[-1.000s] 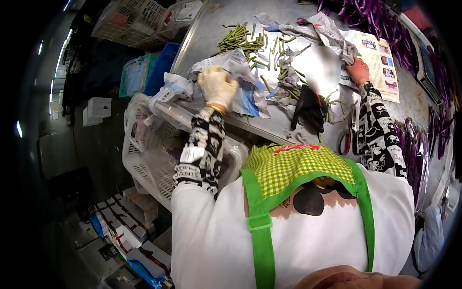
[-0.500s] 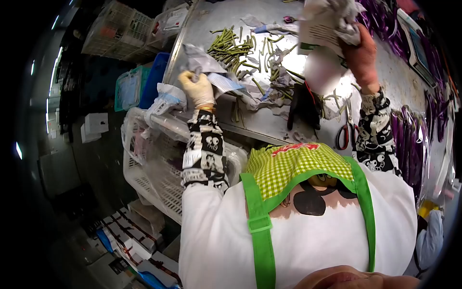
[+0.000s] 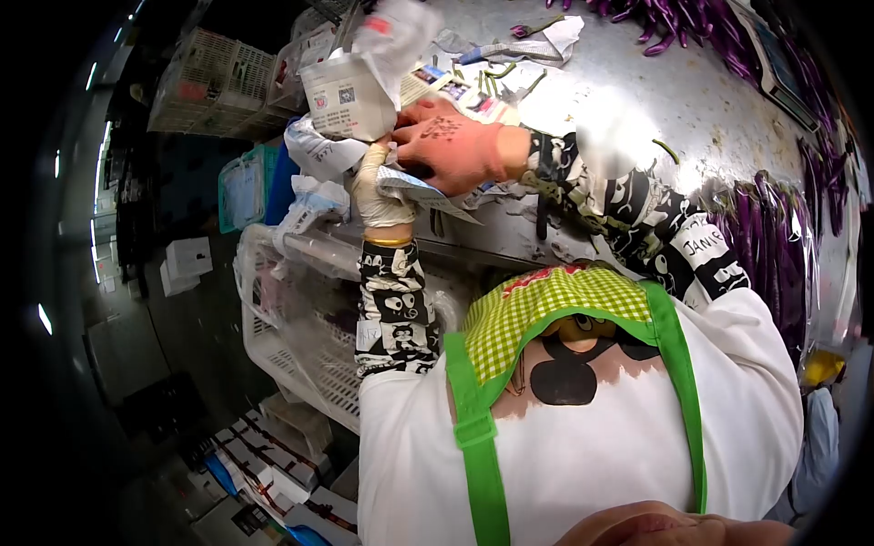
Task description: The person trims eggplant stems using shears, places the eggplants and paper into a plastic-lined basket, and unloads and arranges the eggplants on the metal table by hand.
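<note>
My left hand [image 3: 373, 187], in a cream glove, grips crumpled printed paper [image 3: 350, 96] at the table's near left edge; its fingertips are partly hidden. My right hand [image 3: 451, 150], in an orange-pink glove, reaches across to the left, with bent fingers pressed against the same bundle of paper beside my left hand. A loose paper flap hangs below the right hand. Several cut green stems [image 3: 492, 82] show behind the hands; paper and my right arm cover the spot where more lay.
Long purple plant pieces [image 3: 674, 23] lie at the table's far side, and more in clear plastic [image 3: 765, 246] at the right. A torn paper piece [image 3: 555, 41] lies at the back. A white plastic basket [image 3: 305, 369] stands below left, near a blue bin [image 3: 280, 187].
My right hand has swung left across the table with its paper, meeting my left hand. The stem pile and loose scraps have been gathered or covered; the scissors are now out of sight.
</note>
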{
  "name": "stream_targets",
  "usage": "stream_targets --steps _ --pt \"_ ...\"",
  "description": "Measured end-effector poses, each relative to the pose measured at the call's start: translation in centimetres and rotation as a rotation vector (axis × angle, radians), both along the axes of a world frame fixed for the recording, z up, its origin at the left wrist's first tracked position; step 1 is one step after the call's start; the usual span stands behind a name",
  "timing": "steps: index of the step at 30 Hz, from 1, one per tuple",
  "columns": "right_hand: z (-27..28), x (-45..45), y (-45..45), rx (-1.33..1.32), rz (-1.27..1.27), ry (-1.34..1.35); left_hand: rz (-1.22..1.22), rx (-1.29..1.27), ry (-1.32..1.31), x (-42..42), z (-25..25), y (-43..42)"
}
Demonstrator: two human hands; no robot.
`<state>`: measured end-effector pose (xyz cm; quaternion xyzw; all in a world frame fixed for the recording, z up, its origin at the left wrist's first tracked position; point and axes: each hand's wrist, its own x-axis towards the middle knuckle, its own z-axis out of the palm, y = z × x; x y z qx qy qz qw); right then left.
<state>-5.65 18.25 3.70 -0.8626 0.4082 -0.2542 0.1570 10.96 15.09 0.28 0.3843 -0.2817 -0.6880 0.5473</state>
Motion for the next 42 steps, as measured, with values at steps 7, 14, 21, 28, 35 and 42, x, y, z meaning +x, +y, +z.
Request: stream_targets --steps 7,14,21,28,35,42 --pt "-6.4 -6.2 3.0 0.366 -0.465 -0.35 0.635 -0.626 -0.62 6.2 1.5 -2.4" --pt "-14.4 -12.0 6.2 0.543 -0.743 -0.057 -0.574 -0.453 -2.169 4.3 1.1 0.8" --pt "-11.5 -20.1 5.9 0.524 -1.004 -0.544 -1.274 -0.798 -1.584 0.1 -2.3 5.8" --pt "-12.6 -24.7 -1.8 0.359 -0.96 -0.41 -1.449 -0.564 -1.623 -6.5 -4.6 6.9" --pt "-16.8 -25.1 -7.9 0.469 -1.086 0.428 -1.33 -0.479 -1.655 -7.9 -6.5 5.5" --pt "-16.6 -28.1 -5.6 0.156 -1.125 -0.183 -0.99 -0.623 -1.55 -4.7 -7.9 4.8"
